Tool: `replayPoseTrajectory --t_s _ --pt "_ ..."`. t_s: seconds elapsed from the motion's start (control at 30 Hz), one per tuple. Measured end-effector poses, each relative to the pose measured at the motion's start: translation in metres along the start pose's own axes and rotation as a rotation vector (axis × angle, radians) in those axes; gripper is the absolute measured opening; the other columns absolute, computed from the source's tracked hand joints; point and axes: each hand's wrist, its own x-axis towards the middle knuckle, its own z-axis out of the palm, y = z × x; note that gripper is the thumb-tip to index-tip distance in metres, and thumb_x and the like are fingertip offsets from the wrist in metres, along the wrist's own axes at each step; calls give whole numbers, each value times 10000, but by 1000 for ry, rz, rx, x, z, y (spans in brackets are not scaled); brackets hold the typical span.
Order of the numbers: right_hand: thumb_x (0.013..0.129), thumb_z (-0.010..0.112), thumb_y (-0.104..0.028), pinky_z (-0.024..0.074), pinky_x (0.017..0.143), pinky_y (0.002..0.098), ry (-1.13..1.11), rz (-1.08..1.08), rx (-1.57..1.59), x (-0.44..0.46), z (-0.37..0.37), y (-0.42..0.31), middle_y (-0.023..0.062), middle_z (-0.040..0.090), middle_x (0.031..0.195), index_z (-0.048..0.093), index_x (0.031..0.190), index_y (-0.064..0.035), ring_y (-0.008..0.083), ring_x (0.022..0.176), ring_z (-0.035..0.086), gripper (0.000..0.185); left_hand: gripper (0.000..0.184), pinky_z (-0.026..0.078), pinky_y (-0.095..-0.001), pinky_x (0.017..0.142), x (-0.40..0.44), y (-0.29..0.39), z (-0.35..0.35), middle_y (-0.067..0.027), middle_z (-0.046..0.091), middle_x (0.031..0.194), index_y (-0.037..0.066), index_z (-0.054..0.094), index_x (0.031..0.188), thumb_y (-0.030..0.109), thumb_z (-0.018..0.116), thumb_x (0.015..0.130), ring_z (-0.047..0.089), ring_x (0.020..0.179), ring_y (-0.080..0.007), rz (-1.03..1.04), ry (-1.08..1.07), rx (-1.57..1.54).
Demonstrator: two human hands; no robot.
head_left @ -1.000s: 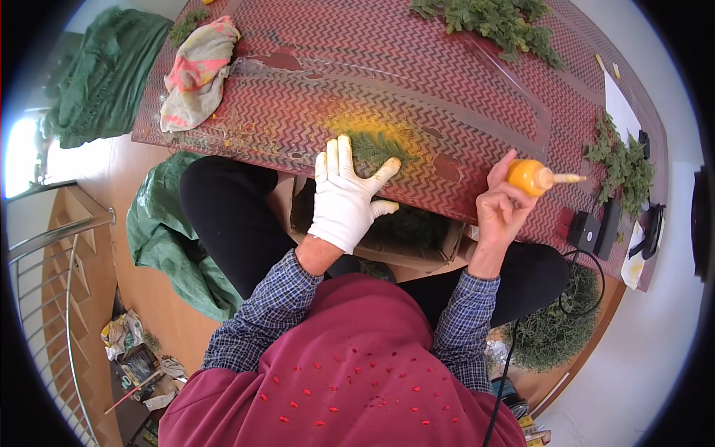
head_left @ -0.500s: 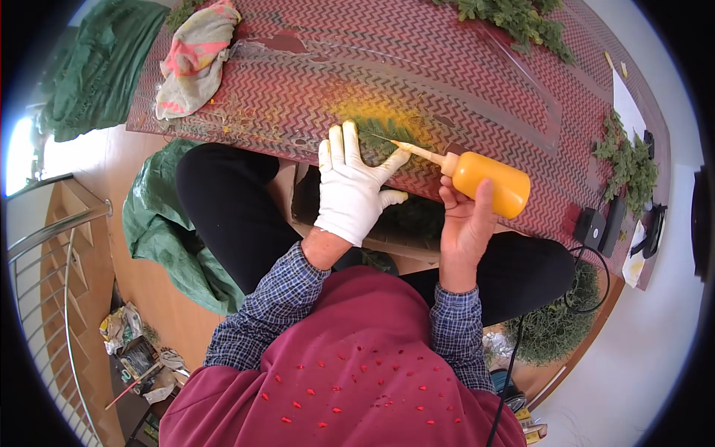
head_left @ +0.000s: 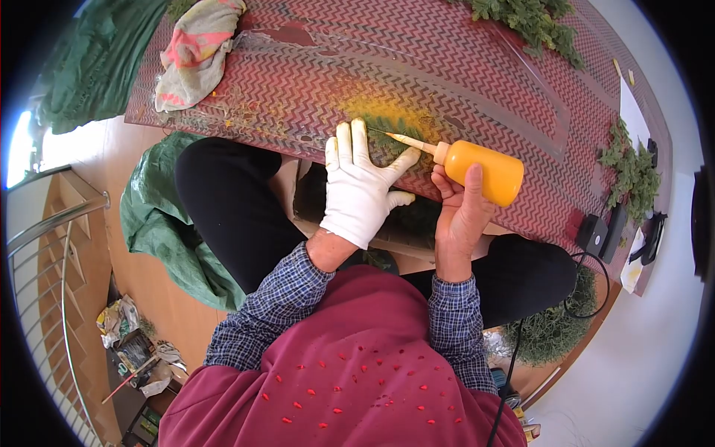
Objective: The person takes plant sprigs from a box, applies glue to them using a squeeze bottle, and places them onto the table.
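Observation:
My left hand [head_left: 359, 190], in a white glove with yellow-stained fingertips, lies flat with its fingers spread at the table's near edge. Its fingers and thumb border a small green fern-like sprig [head_left: 387, 141], partly hidden beneath the hand. My bare right hand [head_left: 459, 212] is wrapped round a yellow squeeze bottle [head_left: 484, 173], held tilted on its side. The bottle's long thin nozzle points left over the sprig, its tip close to the gloved index finger. Whether the tip touches the sprig I cannot tell. Yellow stains [head_left: 406, 108] surround the sprig on the tabletop.
The zigzag-patterned table [head_left: 313, 82] carries a grey-pink cloth [head_left: 195, 56] at left and green foliage at the back [head_left: 529, 22] and right [head_left: 629, 164]. A black cable [head_left: 588, 313] hangs at right. Below the edge sits an open box [head_left: 387, 238] between my knees.
The bottle and my right hand have shifted slightly left and up, its nozzle moving with them. My left hand stays spread at the sprig, and the view has shifted a little.

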Motion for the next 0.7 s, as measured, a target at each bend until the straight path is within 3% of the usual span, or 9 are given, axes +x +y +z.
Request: replayPoseTrajectory --t_s 0.23,0.3,0.5,0.7 --pt "930 640 -203 608 696 312 39 -20 -31 -3 -3 -5 128 653 1051 527 1214 -20 229 822 683 357 715 210 -581 1105 1 0 -1 -358 277 1440 408 515 1342 498 751 673 250 1353 -507 7 -16 3" --pt "915 652 -133 615 688 328 50 -8 22 -3 -4 -7 129 656 1049 564 1159 4 240 801 688 292 721 208 -585 1104 1 0 -1 -359 269 1445 411 510 1345 493 754 672 246 1355 -508 10 -14 -6" --pt "909 660 -132 618 690 333 83 -7 13 -4 -10 -12 132 660 1036 565 1161 8 245 809 691 303 731 179 -570 1121 2 1 1 -340 280 1460 451 520 1321 509 775 638 245 1366 -497 5 -33 30" --pt "914 656 -150 618 693 331 68 -21 9 -4 -18 -17 136 659 1044 559 1172 1 245 809 690 314 729 176 -567 1124 2 1 0 -363 227 1471 421 504 1347 494 763 669 215 1372 -516 6 -56 14"
